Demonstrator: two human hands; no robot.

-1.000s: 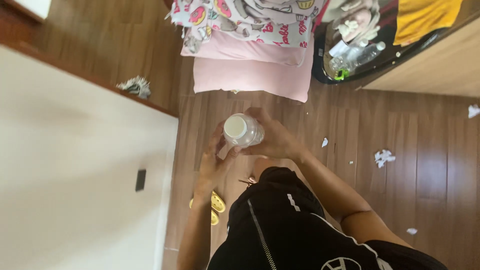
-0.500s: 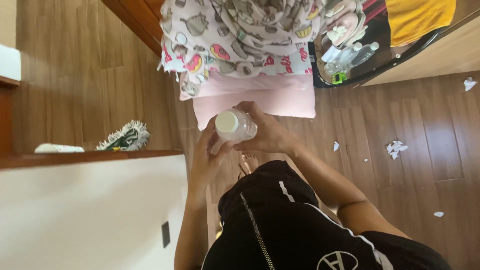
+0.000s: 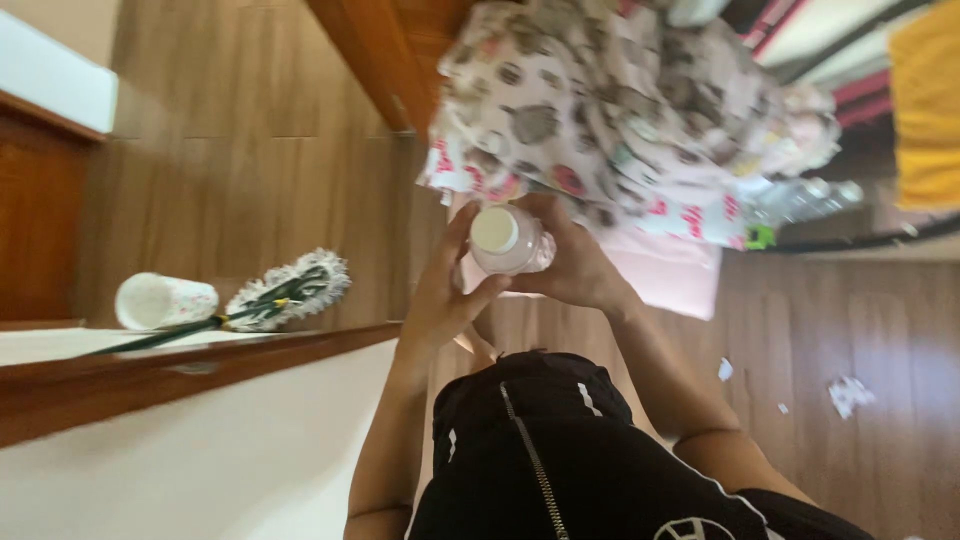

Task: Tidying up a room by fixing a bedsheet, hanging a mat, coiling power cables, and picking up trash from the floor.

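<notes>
While the view has swung left over 1 second, both hands keep the small clear plastic bottle with a white cap [image 3: 508, 240] at chest height: right hand [image 3: 575, 265] wraps the body, left hand [image 3: 440, 295] closes fingers beside the cap; grip unchanged.

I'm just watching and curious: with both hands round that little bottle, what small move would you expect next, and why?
Probably a twist of the white cap. The right hand wraps the clear bottle from behind and steadies it, while the left hand has its thumb and fingers up beside the cap. The cap looks seated, so turning it seems the likeliest step, though I can't be sure.
</notes>
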